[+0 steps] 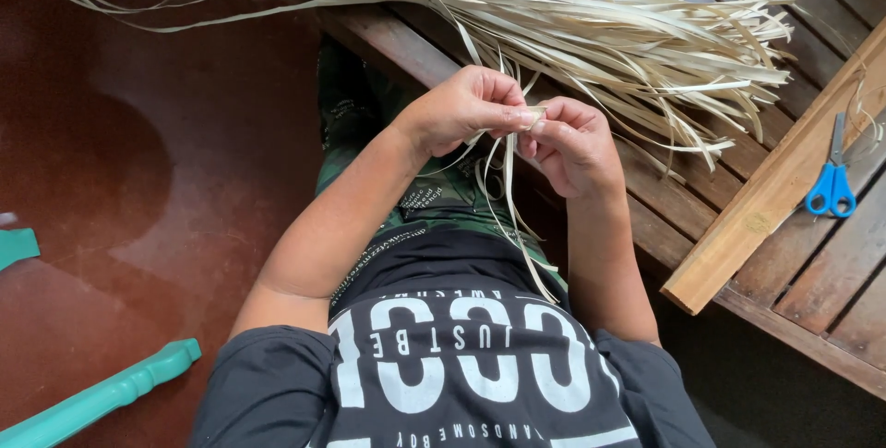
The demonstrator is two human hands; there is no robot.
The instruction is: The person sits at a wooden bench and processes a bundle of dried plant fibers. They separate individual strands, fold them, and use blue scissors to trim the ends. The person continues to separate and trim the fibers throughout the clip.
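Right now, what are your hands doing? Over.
Left hand and right hand both pinch thin pale leaf strips. Big strip bundle lies on wooden bench. Blue scissors untouched.

The person wears a black short-sleeved T-shirt (443, 374) with large white block lettering below the bare left hand (466, 107) and right hand (572, 145), and dark green patterned trousers (369, 125).

Left hand (466, 108) and right hand (570, 145) seemingly pinch leaf strips (513, 180).
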